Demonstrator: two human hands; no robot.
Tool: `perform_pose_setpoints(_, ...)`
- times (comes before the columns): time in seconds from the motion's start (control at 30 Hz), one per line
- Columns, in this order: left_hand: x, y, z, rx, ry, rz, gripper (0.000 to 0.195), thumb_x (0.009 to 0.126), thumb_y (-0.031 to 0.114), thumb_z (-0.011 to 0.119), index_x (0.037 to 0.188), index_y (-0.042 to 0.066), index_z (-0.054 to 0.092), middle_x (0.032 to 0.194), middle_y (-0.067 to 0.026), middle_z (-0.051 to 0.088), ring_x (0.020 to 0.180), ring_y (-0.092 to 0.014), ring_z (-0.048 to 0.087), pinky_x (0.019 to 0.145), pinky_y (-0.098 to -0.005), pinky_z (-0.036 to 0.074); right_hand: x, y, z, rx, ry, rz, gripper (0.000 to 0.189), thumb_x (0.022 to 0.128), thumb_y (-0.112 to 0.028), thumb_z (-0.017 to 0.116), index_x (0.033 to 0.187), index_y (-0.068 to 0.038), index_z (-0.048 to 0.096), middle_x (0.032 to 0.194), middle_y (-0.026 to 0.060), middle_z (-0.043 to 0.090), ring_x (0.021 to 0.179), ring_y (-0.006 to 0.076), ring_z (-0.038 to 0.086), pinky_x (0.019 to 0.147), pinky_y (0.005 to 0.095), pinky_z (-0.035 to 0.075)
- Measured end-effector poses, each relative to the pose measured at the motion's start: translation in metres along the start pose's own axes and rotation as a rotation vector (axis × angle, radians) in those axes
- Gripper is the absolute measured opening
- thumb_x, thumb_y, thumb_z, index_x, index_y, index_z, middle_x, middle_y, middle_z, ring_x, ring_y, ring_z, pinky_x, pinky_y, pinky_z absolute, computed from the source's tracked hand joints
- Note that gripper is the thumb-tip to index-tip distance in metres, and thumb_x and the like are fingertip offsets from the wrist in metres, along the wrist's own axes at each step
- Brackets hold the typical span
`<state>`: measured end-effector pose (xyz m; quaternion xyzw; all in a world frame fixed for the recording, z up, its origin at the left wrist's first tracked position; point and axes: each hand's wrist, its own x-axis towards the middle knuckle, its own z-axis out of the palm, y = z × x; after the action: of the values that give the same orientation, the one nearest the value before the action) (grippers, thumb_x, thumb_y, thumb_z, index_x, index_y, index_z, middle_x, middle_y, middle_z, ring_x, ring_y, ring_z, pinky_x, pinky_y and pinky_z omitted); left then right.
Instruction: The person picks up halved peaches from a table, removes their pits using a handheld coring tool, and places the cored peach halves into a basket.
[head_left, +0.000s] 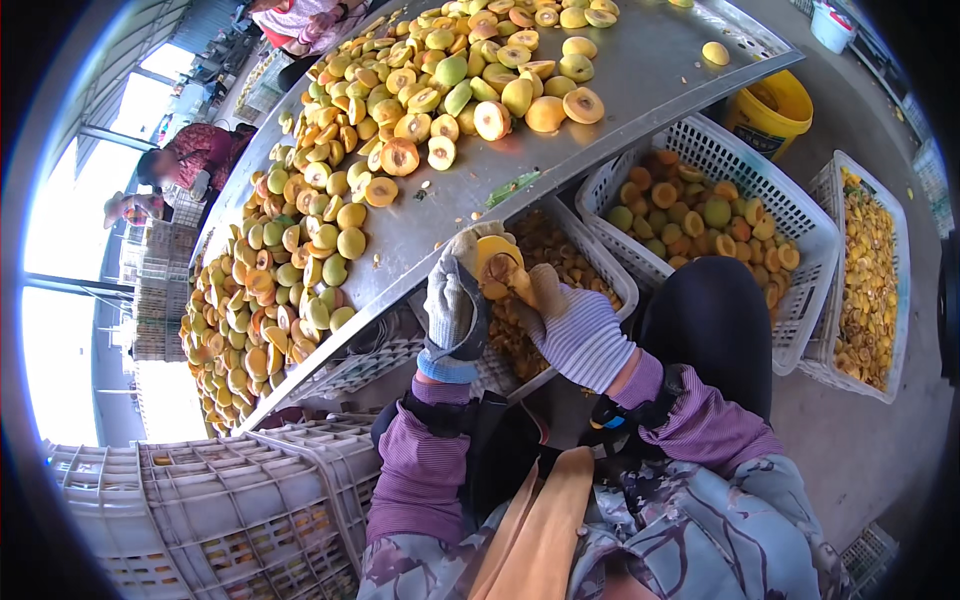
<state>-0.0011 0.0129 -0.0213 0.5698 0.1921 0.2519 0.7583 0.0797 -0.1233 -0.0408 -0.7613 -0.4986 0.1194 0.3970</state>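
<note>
My left hand (456, 307), in a grey-white work glove with a dark band across it, holds a yellow peach half (496, 251) at the front edge of the metal table. The cut side faces me. My right hand (581, 326), in a striped knit glove, reaches the fruit from the right. Its fingers close on a small yellow-brown piece (520, 283) against the flesh; whether this is a tool or fruit I cannot tell. Beneath both hands stands a white crate (626, 281) of brownish scraps. Many halved peaches (397, 124) lie heaped on the steel table (461, 191).
At right, one white basket (814, 255) holds peach halves and another (900, 300) holds yellow scraps. A yellow bucket (795, 101) stands behind them. Stacked plastic crates (240, 502) rise at lower left. Other people (206, 154) sit beyond the table. A green leaf (512, 189) lies near its edge.
</note>
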Motion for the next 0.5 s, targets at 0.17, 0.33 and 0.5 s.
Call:
perform_pose_setpoints(0.17, -0.003, 0.0, 0.007, -0.044, 0.087, -0.012, 0.051, 0.097, 0.044, 0.04, 0.109, -0.003, 0.056, 0.097, -0.0132, 0.061, 0.09, -0.022, 0.06, 0.081, -0.0322, 0.049, 0.0, -0.003, 0.0, -0.034, 0.042, -0.005, 0.029, 0.086, -0.022, 0.06, 0.1, -0.003, 0.043, 0.066, 0.0155, 0.059, 0.057, 0.0351, 0.061, 0.047, 0.0423, 0.048)
perform_pose_setpoints(0.33, -0.002, -0.007, 0.006, 0.068, 0.078, 0.033, 0.052, 0.097, 0.045, 0.039, 0.107, -0.003, 0.057, 0.096, -0.0127, 0.061, 0.087, -0.021, 0.059, 0.079, -0.0321, 0.049, 0.0, 0.001, 0.003, -0.026, 0.049, -0.013, 0.029, 0.086, -0.022, 0.059, 0.1, -0.003, 0.043, 0.067, 0.016, 0.06, 0.059, 0.0355, 0.061, 0.047, 0.0428, 0.048)
perform_pose_setpoints(0.5, -0.001, -0.014, 0.01, 0.168, 0.168, 0.118, 0.054, 0.097, 0.048, 0.038, 0.103, -0.003, 0.057, 0.093, -0.0121, 0.061, 0.083, -0.021, 0.059, 0.077, -0.0315, 0.049, 0.003, 0.005, 0.001, -0.041, -0.068, 0.018, 0.03, 0.088, -0.022, 0.056, 0.103, -0.003, 0.039, 0.068, 0.0174, 0.06, 0.062, 0.0371, 0.062, 0.05, 0.0453, 0.048)
